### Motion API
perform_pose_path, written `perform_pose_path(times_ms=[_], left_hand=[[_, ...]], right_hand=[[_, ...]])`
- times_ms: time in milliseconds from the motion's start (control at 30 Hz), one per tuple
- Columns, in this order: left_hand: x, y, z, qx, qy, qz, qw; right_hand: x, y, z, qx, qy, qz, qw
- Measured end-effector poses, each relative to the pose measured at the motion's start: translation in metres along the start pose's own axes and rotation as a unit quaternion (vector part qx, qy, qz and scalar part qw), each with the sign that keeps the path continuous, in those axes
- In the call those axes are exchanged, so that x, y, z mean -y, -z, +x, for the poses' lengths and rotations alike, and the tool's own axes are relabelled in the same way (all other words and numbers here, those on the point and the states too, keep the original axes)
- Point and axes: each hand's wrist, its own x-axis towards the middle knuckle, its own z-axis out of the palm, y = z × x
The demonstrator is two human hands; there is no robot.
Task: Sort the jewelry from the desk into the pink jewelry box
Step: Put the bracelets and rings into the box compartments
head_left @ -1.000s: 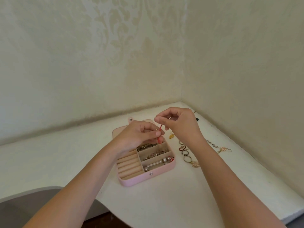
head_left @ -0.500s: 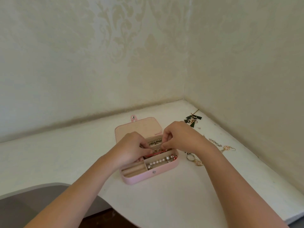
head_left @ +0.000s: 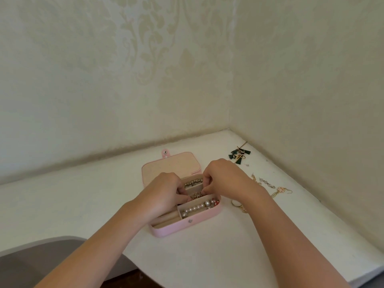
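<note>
Setting: white corner desk against pale patterned wallpaper.

Left hand and right hand: a second ago both were raised above the box with a thin red piece pinched between them. Now both are down inside it, fingers curled, tips meeting at the middle compartment. Whether either one pinches or merely tucks the piece cannot be told, since the knuckles hide the fingertips.

Red and gold piece: lying in the middle compartment between the two sets of fingertips. Judged to be at the point of stowing, with release the only step left for this item.

Pink jewelry box: open, lid laid back flat. A bead strand is in the far compartment and a pearl strand in the near one; the ring rolls on the left are partly under the left wrist.

Still out on the desk to the right of the box:
- green tassel earrings
- chain earrings
- a pink flower earring
- rings, partly behind the right forearm

The sort is judged well under way, not finished.

Markings: none readable. The front snap is plain metal, and no brand or label shows.
</note>
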Motion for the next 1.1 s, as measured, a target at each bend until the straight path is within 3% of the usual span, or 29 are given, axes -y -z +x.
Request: perform_pose_path(times_ms=[200, 400, 600, 833, 967, 1100], left_hand=[[0.004, 0.004, 0.004, 0.041, -0.002, -0.027, 0.999], [0.005, 0.006, 0.002, -0.019, -0.021, 0.023, 0.999], [0.021, 0.020, 0.002, -0.063, 0.013, 0.017, 0.998], [0.062, 0.018, 0.004, -0.176, 0.085, -0.119, 0.973], [0.088, 0.006, 0.010, -0.195, 0.143, -0.250, 0.937], [0.091, -0.006, 0.012, -0.215, 0.150, -0.299, 0.918]], right_hand=[[-0.003, 0.002, 0.000, 0.010, 0.025, 0.022, 0.999], [-0.015, 0.003, 0.001, 0.008, 0.014, 0.100, 0.995], [-0.022, 0.003, 0.005, -0.006, -0.007, 0.147, 0.989], [-0.026, 0.003, 0.005, -0.011, -0.018, 0.163, 0.986], [-0.028, 0.005, 0.003, -0.024, -0.029, 0.176, 0.984], [-0.032, 0.010, 0.001, -0.036, -0.045, 0.214, 0.975]])
